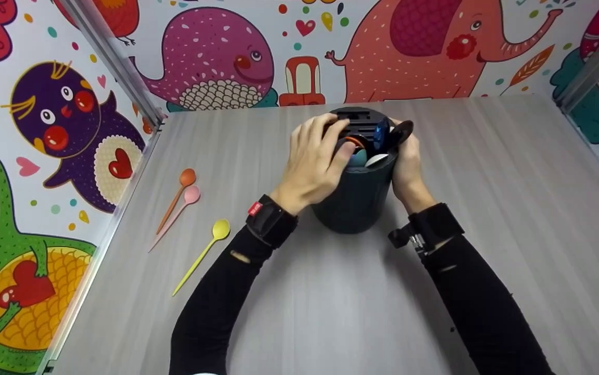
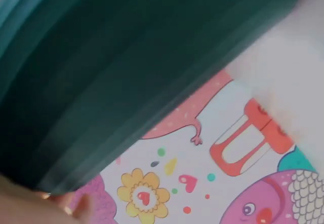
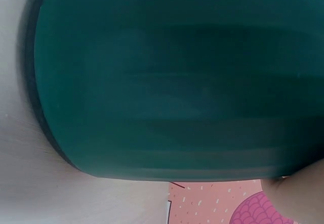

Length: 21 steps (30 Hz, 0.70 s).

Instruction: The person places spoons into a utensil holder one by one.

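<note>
A dark green bin (image 1: 351,203) stands upright on the table, and its ribbed wall fills much of both wrist views. My left hand (image 1: 312,161) grips its upper left rim, with bent fingers and thumb reaching over the opening. Around the right side of the rim curls my right hand (image 1: 409,169), its fingers partly hidden behind the bin. Inside the opening are a black slotted piece (image 1: 360,115), a shiny blue utensil head (image 1: 381,134) and a dark brown spoon (image 1: 403,130). Teal, white and orange-edged items also show there; their lower parts are hidden.
Left of the bin lie an orange spoon (image 1: 187,178), a pink spoon (image 1: 191,195) and a yellow spoon (image 1: 220,229). Printed cartoon panels (image 1: 211,52) border the grey table (image 1: 310,312) at the back and sides.
</note>
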Motion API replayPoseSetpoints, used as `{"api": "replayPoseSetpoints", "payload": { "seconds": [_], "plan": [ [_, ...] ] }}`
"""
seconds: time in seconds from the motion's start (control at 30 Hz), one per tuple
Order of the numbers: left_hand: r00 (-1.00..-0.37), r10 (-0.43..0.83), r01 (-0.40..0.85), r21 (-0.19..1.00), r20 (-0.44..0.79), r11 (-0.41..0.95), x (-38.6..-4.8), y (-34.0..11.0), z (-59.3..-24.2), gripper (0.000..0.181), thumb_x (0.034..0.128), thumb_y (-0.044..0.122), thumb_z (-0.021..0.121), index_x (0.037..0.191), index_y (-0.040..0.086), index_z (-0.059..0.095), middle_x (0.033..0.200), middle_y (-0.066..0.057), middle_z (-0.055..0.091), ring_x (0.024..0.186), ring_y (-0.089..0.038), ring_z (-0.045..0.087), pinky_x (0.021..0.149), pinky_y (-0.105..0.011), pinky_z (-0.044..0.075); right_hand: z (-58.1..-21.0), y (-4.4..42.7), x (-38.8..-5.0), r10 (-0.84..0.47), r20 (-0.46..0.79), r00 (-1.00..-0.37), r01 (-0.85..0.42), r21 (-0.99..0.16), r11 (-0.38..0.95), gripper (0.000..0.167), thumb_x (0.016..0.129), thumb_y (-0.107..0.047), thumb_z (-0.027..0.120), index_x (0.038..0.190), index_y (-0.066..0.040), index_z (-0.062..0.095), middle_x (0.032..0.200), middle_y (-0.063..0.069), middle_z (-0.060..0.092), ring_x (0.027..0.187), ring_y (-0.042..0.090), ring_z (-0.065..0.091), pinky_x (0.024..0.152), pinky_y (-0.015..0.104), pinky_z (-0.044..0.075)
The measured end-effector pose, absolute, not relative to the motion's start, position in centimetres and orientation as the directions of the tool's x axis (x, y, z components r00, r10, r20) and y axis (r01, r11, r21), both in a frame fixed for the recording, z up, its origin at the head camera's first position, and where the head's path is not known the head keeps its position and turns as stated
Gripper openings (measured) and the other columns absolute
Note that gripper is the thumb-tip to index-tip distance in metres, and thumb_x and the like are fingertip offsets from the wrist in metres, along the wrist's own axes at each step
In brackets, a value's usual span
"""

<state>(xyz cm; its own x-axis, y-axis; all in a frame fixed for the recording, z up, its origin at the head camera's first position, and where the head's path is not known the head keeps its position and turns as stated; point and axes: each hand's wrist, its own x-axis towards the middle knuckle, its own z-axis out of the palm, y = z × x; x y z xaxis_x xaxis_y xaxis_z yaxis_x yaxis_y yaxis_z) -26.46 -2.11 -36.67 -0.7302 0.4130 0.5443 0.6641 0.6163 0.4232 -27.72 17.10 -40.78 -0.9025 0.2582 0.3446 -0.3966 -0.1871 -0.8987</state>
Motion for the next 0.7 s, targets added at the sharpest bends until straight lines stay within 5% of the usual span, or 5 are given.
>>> {"api": "replayPoseSetpoints", "payload": {
  "seconds": [0.2, 0.7],
  "plan": [
    [-0.782, 0.418, 0.616, 0.465, 0.463, 0.636, -26.1, -2.9, -36.7, 0.12, 0.0885, 0.093, 0.001, 0.162, 0.008, 0.044, 0.165, -0.018, 0.04, 0.153, -0.034, 0.035, 0.129, -0.054, 0.019, -40.8, 17.0, -27.7, 0.258, 0.346, -0.902, -0.396, -0.902, -0.175, 0.055, 0.114, -0.043, 0.032, 0.12, -0.009, 0.075, 0.107, -0.004, 0.074, 0.101, 0.012, 0.064, 0.096, 0.026, 0.049],
    [-0.834, 0.405, 0.552, 0.564, 0.375, 0.614, -26.7, -6.3, -38.6, 0.13, 0.0789, 0.104, 0.013, 0.169, 0.011, 0.029, 0.178, -0.017, 0.019, 0.166, -0.035, 0.014, 0.134, -0.058, 0.001, -40.8, 17.1, -27.8, 0.269, 0.341, -0.901, -0.393, -0.904, -0.171, 0.054, 0.114, -0.038, 0.031, 0.119, -0.008, 0.076, 0.108, -0.003, 0.074, 0.105, 0.012, 0.064, 0.099, 0.026, 0.048]
  ]
}}
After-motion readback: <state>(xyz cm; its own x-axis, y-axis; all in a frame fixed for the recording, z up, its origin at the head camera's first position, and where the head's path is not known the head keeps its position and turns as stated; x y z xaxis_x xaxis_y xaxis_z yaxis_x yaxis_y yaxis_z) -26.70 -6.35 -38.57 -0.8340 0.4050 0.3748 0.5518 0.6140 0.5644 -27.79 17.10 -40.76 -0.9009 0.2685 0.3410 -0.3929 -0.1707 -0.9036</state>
